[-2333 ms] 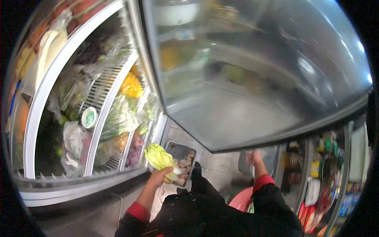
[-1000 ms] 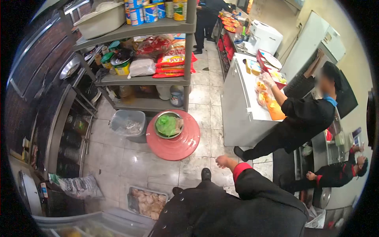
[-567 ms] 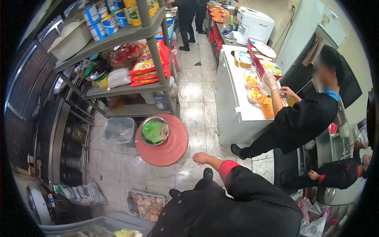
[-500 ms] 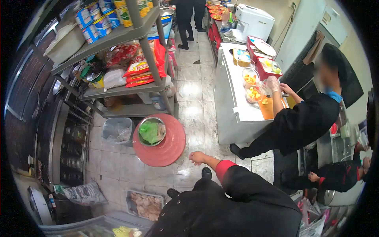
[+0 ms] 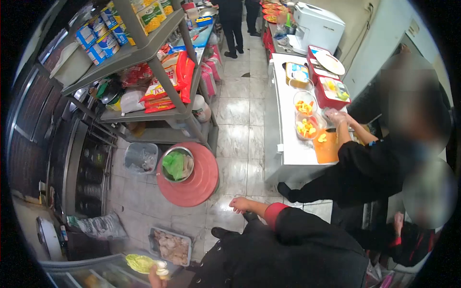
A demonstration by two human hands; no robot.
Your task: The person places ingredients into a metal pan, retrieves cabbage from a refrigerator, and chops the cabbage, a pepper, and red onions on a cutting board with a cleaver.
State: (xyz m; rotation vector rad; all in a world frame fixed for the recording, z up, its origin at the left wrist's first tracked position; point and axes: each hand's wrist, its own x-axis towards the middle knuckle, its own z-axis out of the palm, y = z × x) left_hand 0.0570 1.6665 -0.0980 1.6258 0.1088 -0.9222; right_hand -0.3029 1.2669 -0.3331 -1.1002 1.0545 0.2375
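Note:
At the bottom edge my left hand [image 5: 157, 278] shows in part, its fingers closed around the white end of a pale green leafy vegetable [image 5: 140, 263]. The leaf lies over a glass-topped counter or case [image 5: 79, 265]. My right hand [image 5: 240, 205] hangs loosely curled above the floor, with nothing visible in it. Beyond it stands a round red lid or tabletop [image 5: 204, 185], bearing a metal bowl [image 5: 191, 165] with a green plastic bag [image 5: 175, 163]. On the floor near my feet is a grey crate [image 5: 153, 242] of pale raw meat, probably chicken [image 5: 173, 248].
A grey shelf unit [image 5: 168, 115] with cans and packets rises at left. On the right, a co-worker's gloved hand [image 5: 337, 116] is beside an orange cutting board [image 5: 326, 149] and cups of cut fruit [image 5: 306, 127]. Another person [image 5: 408, 240] stands behind. A sack [image 5: 101, 226] lies on the floor.
My left hand has come into view at the bottom with the leafy vegetable, which has shifted left and up. The co-worker leans further right. My right hand stays curled at my side.

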